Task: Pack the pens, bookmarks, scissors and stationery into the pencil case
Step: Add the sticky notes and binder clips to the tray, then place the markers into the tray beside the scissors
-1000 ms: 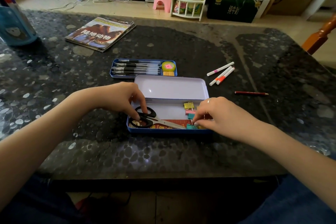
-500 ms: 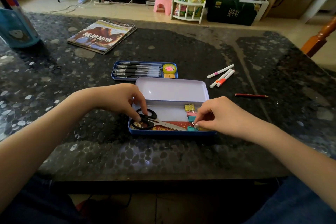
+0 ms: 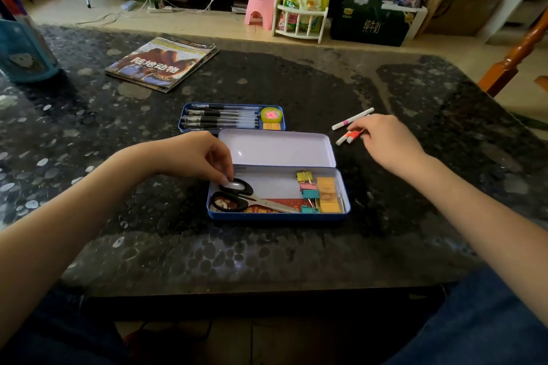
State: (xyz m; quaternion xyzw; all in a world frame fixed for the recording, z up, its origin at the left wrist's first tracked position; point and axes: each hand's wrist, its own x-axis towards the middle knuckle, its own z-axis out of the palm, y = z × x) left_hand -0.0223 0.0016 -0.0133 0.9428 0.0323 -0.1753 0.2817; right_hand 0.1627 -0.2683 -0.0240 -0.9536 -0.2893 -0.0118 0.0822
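The blue tin pencil case (image 3: pixel 278 218) lies open at the table's middle, its pale lid (image 3: pixel 275 147) folded back. Inside are black-handled scissors (image 3: pixel 237 201), several coloured binder clips (image 3: pixel 308 187), yellow sticky notes (image 3: pixel 327 194) and a red bookmark under the blades. My left hand (image 3: pixel 189 157) is at the case's left end, and its curled fingertips pinch the scissors' upper handle loop. My right hand (image 3: pixel 385 139) is out to the right of the case. Its fingertips touch two orange-capped markers (image 3: pixel 347 137) lying on the table. A pink-banded marker (image 3: pixel 351 119) lies just beyond them.
A blue tray (image 3: pixel 231 129) holding several black pens, a tape roll (image 3: pixel 270 114) and small yellow pads sits just behind the lid. A magazine (image 3: pixel 161 64) lies at the back left, and a teal pen holder (image 3: pixel 26 50) stands at the far left edge. A wooden chair post (image 3: pixel 513 59) rises at the right.
My right hand has left the binder clips in the case and moved up and right to the markers on the table. My left hand has stayed at the scissors' handles.
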